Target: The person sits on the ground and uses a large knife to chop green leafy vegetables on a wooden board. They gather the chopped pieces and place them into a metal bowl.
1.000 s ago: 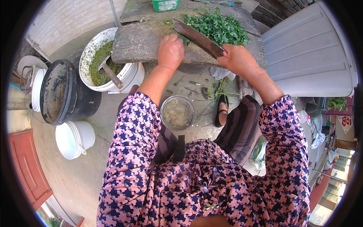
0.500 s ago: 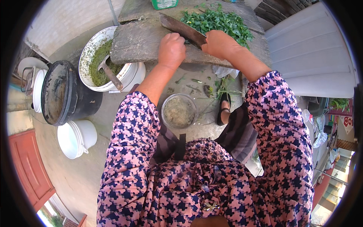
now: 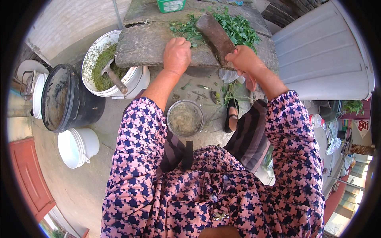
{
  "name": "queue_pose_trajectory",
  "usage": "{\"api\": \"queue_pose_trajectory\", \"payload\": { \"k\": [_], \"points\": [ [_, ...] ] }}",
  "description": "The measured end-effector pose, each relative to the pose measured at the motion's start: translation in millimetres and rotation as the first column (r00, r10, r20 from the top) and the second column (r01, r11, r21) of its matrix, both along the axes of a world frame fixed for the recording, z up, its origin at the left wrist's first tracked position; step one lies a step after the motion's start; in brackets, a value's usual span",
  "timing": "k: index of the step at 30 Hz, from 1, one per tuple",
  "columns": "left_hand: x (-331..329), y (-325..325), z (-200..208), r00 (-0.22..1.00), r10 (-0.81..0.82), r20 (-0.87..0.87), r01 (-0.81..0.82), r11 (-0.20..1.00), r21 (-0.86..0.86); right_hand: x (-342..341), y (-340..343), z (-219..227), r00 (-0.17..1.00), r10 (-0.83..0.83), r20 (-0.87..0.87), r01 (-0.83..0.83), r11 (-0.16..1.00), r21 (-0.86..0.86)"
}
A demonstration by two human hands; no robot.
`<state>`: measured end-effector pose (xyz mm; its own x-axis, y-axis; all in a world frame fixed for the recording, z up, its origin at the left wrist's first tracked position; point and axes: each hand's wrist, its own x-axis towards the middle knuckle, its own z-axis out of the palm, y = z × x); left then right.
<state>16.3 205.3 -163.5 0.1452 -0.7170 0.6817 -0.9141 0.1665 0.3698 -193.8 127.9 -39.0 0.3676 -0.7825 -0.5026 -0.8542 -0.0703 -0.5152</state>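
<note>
My right hand (image 3: 247, 59) grips a broad, rust-brown cleaver (image 3: 216, 37) near the front of the wooden table (image 3: 137, 49). Its blade slants away to the far left, lying against chopped green leaves (image 3: 238, 29). A pinkish piece (image 3: 250, 82) shows under that hand; whether it is the handle I cannot tell. My left hand (image 3: 177, 54) is closed in a fist at the table's front edge, left of the blade. Its fingertips are hidden, and so is anything inside them. Just beyond the fist lies a thinner scatter of cut greens (image 3: 184, 28).
Left of the table stands a white bucket (image 3: 89, 65) of green mash with a wooden-handled tool (image 3: 115, 77) in it. Nearby are a black bucket (image 3: 59, 99) and a smaller white bucket (image 3: 77, 146). A round tub (image 3: 185, 118) sits between my legs. A green container (image 3: 170, 6) stands farther back.
The cleaver has swung right, and its blade now points more away from me, over the greens. Some greens now lie spread to its left. My left hand has stayed nearly in place.
</note>
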Motion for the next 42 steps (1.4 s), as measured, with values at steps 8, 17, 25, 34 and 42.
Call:
{"api": "queue_pose_trajectory", "payload": {
  "k": [8,17,25,34,42],
  "points": [
    [5,8,-6,0.978,-0.059,-0.202,0.062,0.998,0.006,-14,21,19,0.99,0.138,-0.009,-0.135,0.955,-0.264],
    [5,14,3,0.99,0.047,-0.13,-0.041,0.998,0.049,-12,34,23,0.912,0.351,-0.212,-0.405,0.853,-0.331],
    [4,10,-3,0.997,0.052,-0.06,-0.051,0.998,0.028,2,26,10,0.839,0.462,-0.287,-0.533,0.804,-0.263],
    [5,8,-3,0.996,-0.018,-0.083,0.017,1.0,-0.015,61,-2,-18,0.916,0.372,-0.147,-0.399,0.878,-0.264],
    [14,12,2,0.951,-0.09,-0.295,0.136,0.981,0.139,20,-9,-17,0.983,-0.003,0.182,0.038,0.982,-0.187]
  ]
}}
